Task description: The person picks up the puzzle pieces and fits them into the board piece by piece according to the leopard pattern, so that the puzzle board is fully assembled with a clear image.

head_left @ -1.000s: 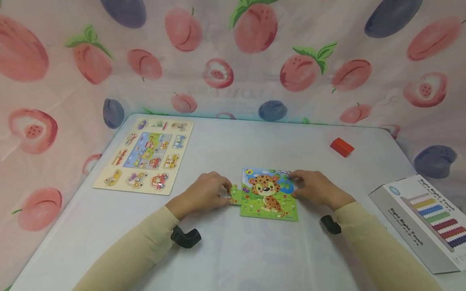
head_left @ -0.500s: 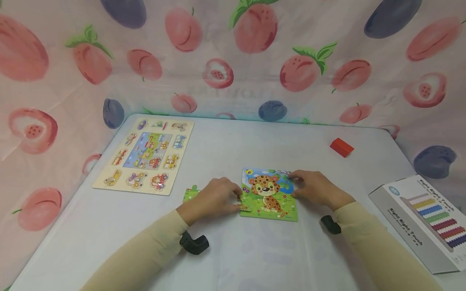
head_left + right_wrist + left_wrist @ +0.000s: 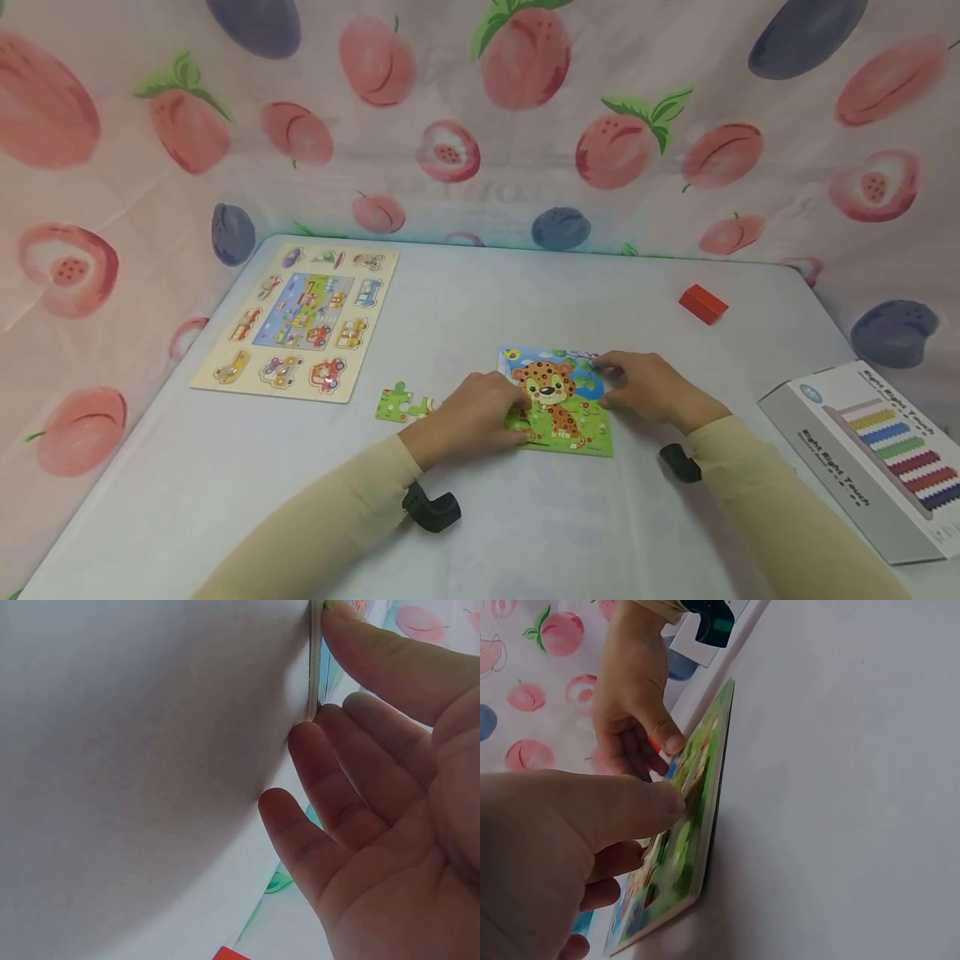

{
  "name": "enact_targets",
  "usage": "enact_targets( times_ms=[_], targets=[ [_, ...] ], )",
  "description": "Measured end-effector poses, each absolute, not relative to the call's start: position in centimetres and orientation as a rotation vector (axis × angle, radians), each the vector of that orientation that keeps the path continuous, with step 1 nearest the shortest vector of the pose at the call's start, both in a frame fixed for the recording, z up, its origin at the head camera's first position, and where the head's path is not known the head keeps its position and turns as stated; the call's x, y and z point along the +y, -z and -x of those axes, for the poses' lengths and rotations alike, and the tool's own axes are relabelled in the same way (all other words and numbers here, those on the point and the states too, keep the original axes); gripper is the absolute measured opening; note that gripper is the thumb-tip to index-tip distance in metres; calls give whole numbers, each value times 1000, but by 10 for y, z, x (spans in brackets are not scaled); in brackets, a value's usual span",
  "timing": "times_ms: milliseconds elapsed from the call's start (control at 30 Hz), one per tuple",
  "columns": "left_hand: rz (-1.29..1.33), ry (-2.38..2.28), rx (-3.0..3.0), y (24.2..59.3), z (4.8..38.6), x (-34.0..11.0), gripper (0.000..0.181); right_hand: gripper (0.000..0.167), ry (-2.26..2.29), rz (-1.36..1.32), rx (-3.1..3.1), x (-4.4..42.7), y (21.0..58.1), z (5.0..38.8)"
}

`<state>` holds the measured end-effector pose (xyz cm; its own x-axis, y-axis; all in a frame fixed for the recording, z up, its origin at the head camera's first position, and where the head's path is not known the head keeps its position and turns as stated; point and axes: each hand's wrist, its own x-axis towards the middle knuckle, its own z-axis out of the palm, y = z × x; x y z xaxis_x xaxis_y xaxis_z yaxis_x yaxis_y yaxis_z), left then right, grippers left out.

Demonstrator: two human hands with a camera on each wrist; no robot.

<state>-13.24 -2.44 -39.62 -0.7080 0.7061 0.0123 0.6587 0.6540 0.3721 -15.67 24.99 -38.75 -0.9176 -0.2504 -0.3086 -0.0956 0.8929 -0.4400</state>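
Note:
A square jigsaw puzzle (image 3: pixel 573 429) with a spotted leopard cub lies at the table's middle. Over its left side, my left hand (image 3: pixel 472 421) pinches a puzzle piece that the fingers mostly hide; in the left wrist view the hand (image 3: pixel 570 840) is close above the board (image 3: pixel 712 795). At the puzzle's right edge my right hand (image 3: pixel 652 387) holds the upper right part, its thumb and fingertips against the rim. The right wrist view shows that hand (image 3: pixel 382 787) with its thumb at the edge (image 3: pixel 316 667) and its lower fingers loose.
Loose green puzzle pieces (image 3: pixel 393 404) lie left of the left hand. A wooden vehicle peg puzzle (image 3: pixel 277 387) sits at the back left. A red block (image 3: pixel 703 304) is at the back right, with a white box (image 3: pixel 832 483) at the right edge. Fruit-print cloth (image 3: pixel 480 192) hangs behind.
My left hand has moved right, from beside the puzzle to over its left side, with a piece in its fingers. Loose pieces behind it have come into view. The right hand stays put.

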Motion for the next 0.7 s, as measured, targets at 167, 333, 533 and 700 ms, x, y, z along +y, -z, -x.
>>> enact_targets(
  times_ms=[167,333,533,700],
  targets=[
    [-1159,-544,2736,397,132,-15,31,62,599,259,2695,250,387,157],
    [-1176,-558,2737,400,134,-7,30,60,599,289,2705,251,386,157],
    [-1200,-563,2740,403,135,0,32,59,589,317,2719,252,385,156],
    [-1228,-585,2738,404,137,5,30,58,587,311,2717,250,385,156]
  ],
)
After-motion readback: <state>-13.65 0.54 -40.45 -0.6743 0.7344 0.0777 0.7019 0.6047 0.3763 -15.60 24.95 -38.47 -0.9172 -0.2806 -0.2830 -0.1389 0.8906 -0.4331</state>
